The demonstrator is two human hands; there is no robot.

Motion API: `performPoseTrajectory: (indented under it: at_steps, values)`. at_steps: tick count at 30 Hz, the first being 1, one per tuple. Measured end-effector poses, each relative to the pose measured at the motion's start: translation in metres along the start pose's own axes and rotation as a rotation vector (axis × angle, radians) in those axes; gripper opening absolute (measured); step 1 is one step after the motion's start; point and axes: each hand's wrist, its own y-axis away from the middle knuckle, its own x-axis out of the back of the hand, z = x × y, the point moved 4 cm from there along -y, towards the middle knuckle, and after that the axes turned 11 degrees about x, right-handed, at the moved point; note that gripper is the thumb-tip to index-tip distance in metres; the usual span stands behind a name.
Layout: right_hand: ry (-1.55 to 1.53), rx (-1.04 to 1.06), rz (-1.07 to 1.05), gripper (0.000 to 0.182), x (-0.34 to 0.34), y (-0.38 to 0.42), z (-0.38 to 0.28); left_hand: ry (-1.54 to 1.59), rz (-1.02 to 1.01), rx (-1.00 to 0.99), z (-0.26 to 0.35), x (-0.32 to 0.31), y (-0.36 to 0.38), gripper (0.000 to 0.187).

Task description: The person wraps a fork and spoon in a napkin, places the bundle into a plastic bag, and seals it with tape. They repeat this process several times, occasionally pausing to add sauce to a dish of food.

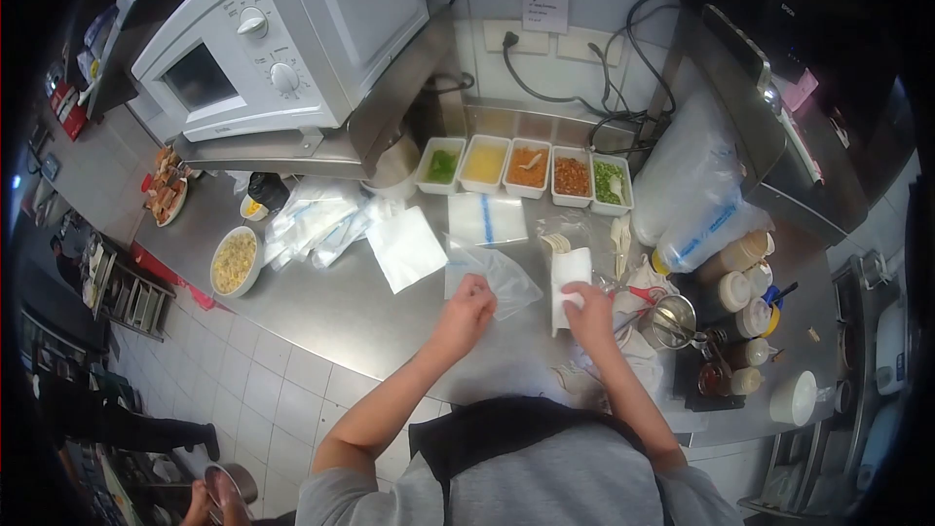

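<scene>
My left hand (469, 310) is closed in a pinch at the near edge of a clear plastic bag (504, 278) above the steel counter. To its right, my right hand (588, 313) has its fingers closed on a folded white napkin (571, 271). Pale fork tips (555, 242) stick out at the napkin's far end. Left of the bag lies a white paper sheet (407, 248). Just beyond it is a flat stack of plastic bags with a blue stripe (487, 220).
White tubs of toppings (529, 169) line the wall. A bowl of food (237, 261) stands at the left edge, under a microwave (255, 54). Right are red-handled scissors (646, 294), a metal strainer (670, 321) and several bottles (735, 290). Another person's hands hold a metal pot (234, 482) at lower left.
</scene>
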Motion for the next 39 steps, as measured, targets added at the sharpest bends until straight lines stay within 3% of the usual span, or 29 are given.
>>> performPoseTrajectory:
  at_steps: [2,3,5,7,9,13,15,17,18,20,23,25,27,28,30,31,33,34,36,37,38,39]
  values:
    - [-0.081,-0.086,-0.039,0.041,0.022,0.005,-0.003,-0.055,-0.062,-0.049,0.004,-0.009,-0.001,0.019]
    - [-0.077,-0.087,-0.040,0.041,0.031,0.006,-0.012,-0.115,-0.121,-0.096,0.007,-0.015,0.000,0.026]
    - [-0.436,-0.188,-0.159,0.047,0.039,0.012,-0.031,-0.205,-0.129,-0.100,0.008,-0.024,-0.001,0.030]
    - [-0.486,-0.196,-0.246,0.053,0.040,0.018,-0.038,-0.297,-0.137,-0.106,0.011,-0.030,-0.001,0.034]
    - [-0.545,-0.159,-0.365,0.053,0.032,0.024,-0.048,-0.411,-0.302,0.008,0.017,-0.033,-0.003,0.034]
    - [-0.253,-0.073,-0.473,0.055,0.008,0.026,-0.048,-0.475,-0.391,0.045,0.027,-0.037,-0.004,0.039]
    - [-0.272,-0.052,-0.491,0.053,-0.004,0.021,-0.047,-0.453,-0.371,-0.011,0.032,-0.038,-0.004,0.043]
    - [-0.628,-0.187,-0.510,0.052,-0.022,0.019,-0.035,-0.443,-0.347,-0.040,0.037,-0.034,-0.004,0.045]
    - [-0.628,-0.183,-0.514,0.052,-0.027,0.016,-0.026,-0.433,-0.327,-0.071,0.041,-0.032,-0.003,0.046]
    - [-1.439,-0.568,-0.375,0.055,-0.039,0.013,-0.011,-0.408,-0.327,-0.077,0.048,-0.029,0.000,0.048]
    - [-1.561,-0.520,-0.239,0.058,-0.051,0.008,-0.011,-0.351,-0.333,-0.072,0.064,-0.031,0.006,0.054]
    - [-1.500,-0.517,-0.243,0.056,-0.058,0.004,-0.017,-0.317,-0.340,-0.061,0.077,-0.031,0.008,0.059]
    - [-1.341,-0.746,-0.149,0.052,-0.068,0.004,-0.012,-0.331,-0.370,-0.110,0.094,-0.029,0.010,0.067]
    - [-1.341,-0.749,-0.148,0.052,-0.078,0.006,0.011,-0.330,-0.373,-0.109,0.099,-0.035,0.013,0.067]
    - [-0.704,-0.025,-0.619,0.052,-0.102,0.001,0.053,-0.464,-0.477,-0.224,0.110,-0.051,0.023,0.068]
    - [-0.705,-0.022,-0.621,0.052,-0.099,-0.002,0.040,-0.466,-0.474,-0.222,0.117,-0.046,0.026,0.068]
    - [-0.934,-0.372,-0.638,0.055,-0.086,-0.014,-0.002,-0.126,-0.683,-0.288,0.140,-0.036,0.036,0.067]
    - [-0.935,-0.371,-0.641,0.055,-0.081,-0.020,-0.003,-0.127,-0.681,-0.286,0.134,-0.033,0.034,0.067]
    - [-0.473,0.065,-0.727,0.066,-0.065,-0.031,-0.006,-0.014,-0.171,-0.433,0.113,0.001,0.024,0.067]
    - [-0.477,0.064,-0.732,0.066,-0.059,-0.030,-0.008,-0.017,0.100,-0.310,0.090,0.023,0.018,0.065]
    - [-0.915,-0.185,-0.680,0.069,-0.050,-0.027,-0.016,-0.021,0.366,-0.184,0.063,0.044,0.017,0.064]
    - [-1.343,-0.446,-0.594,0.073,-0.043,-0.023,-0.026,0.060,0.439,-0.008,0.031,0.048,0.016,0.058]
